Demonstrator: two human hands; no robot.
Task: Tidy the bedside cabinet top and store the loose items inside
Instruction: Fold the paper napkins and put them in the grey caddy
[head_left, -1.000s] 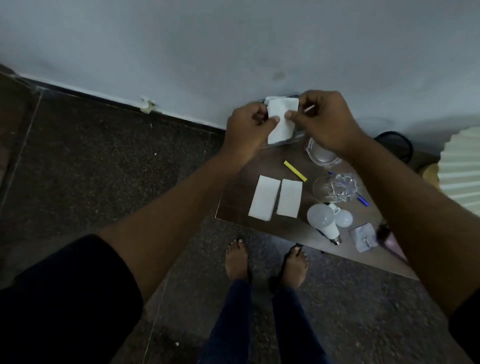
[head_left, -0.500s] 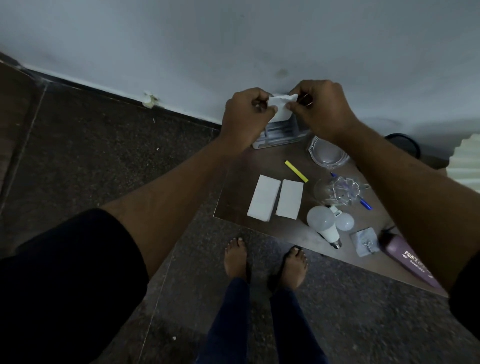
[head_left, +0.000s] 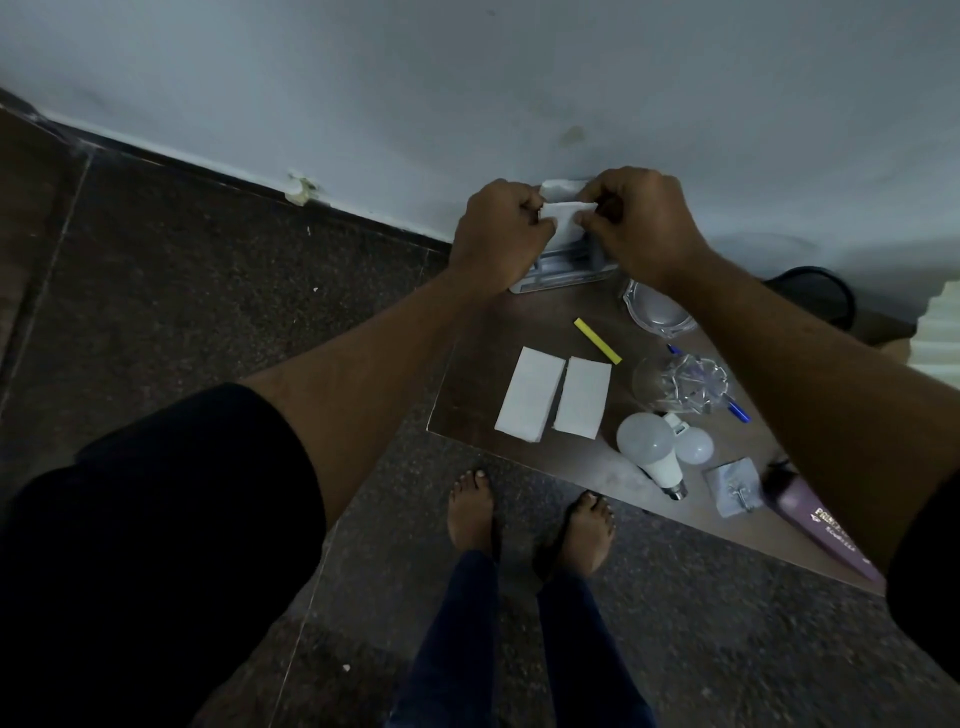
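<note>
Both hands hold one small white paper (head_left: 566, 210) above the back of the brown cabinet top (head_left: 488, 364), close to the wall. My left hand (head_left: 501, 228) pinches its left edge and my right hand (head_left: 641, 223) pinches its right edge; the paper is bent between them. Two folded white papers (head_left: 553, 394) lie side by side on the top, with a yellow stick (head_left: 597, 340) just behind them. To the right lie a large white bulb (head_left: 649, 449), a small round bulb (head_left: 695, 446), crumpled clear plastic (head_left: 685, 384) over a blue pen (head_left: 737, 413), and a glass dish (head_left: 657, 312).
A grey tray-like object (head_left: 550, 278) sits under my hands by the wall. A small grey packet (head_left: 732, 486) and a purple tube (head_left: 821, 525) lie at the right end. My bare feet (head_left: 530, 519) stand on the dark floor in front of the cabinet.
The paper, held flat and upright a second ago, is now bent over between my hands, which have drawn closer together and stay near the wall.
</note>
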